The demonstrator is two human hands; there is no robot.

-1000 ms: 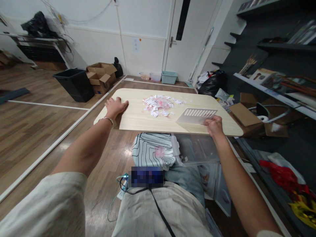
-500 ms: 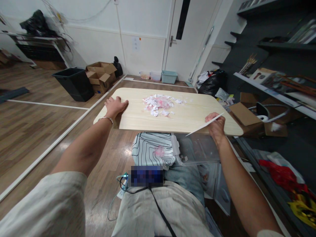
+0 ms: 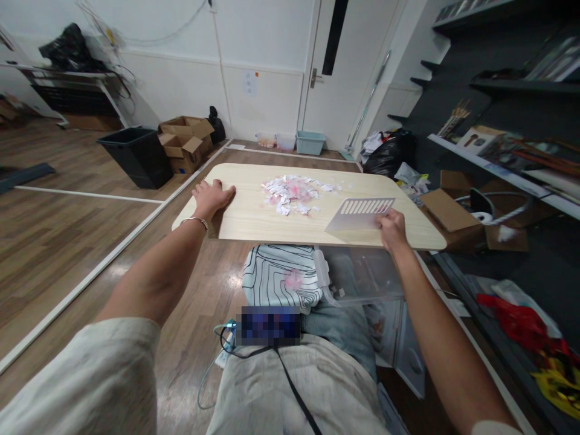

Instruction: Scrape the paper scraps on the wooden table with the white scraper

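Note:
A light wooden tabletop (image 3: 244,221) with rounded corners stretches out in front of me. On its middle lies a loose heap of torn white paper scraps (image 3: 290,192) with pink patches. My left hand (image 3: 212,198) rests on the board's left part, fingers spread, left of the heap. Near the right front edge, my right hand (image 3: 392,229) pinches a thin translucent plastic sheet with a row of slots (image 3: 357,219). This sheet is tilted over the board, its slotted side up, right of the scraps. Whether its lower edge touches the wood I cannot tell.
Below the board's front edge are a patterned cloth (image 3: 276,275) and a clear plastic box (image 3: 362,272). A black bin (image 3: 136,158) and cardboard boxes (image 3: 185,142) stand beyond on the left. An open carton (image 3: 453,208) and dark shelving (image 3: 498,115) are on the right.
My right hand has turned the slotted plastic sheet from nearly edge-on so that its broad face and slots show. My left hand and the paper heap look unchanged.

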